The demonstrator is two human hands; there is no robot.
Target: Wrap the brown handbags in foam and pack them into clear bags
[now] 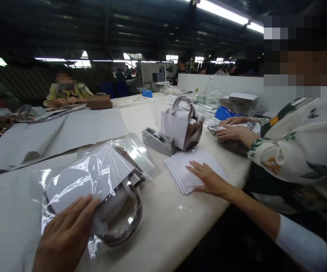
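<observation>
My left hand (70, 226) rests on a handbag in a clear plastic bag (44, 181), its fingers stretched out and close together. A white sheet (95, 170) lies over the handbag's body under the shiny plastic. The handbag's curved, wrapped handle (136, 211) points toward me at the right. My right hand (209, 179) lies with fingers spread on a fanned stack of white paper sheets (177, 177). Just beyond the stack are a grey tape dispenser (159, 141) and an upright brown handbag (194, 136) with a white sheet against its side.
At my right, a co-worker's hands (234, 130) press on a plastic-wrapped item (251, 128). Behind them are a blue tape dispenser (225, 113) and stacked boards (239, 100). Large grey sheets (92, 126) cover the table's left side. Another person (67, 94) sits across, near a brown box-shaped item (99, 102).
</observation>
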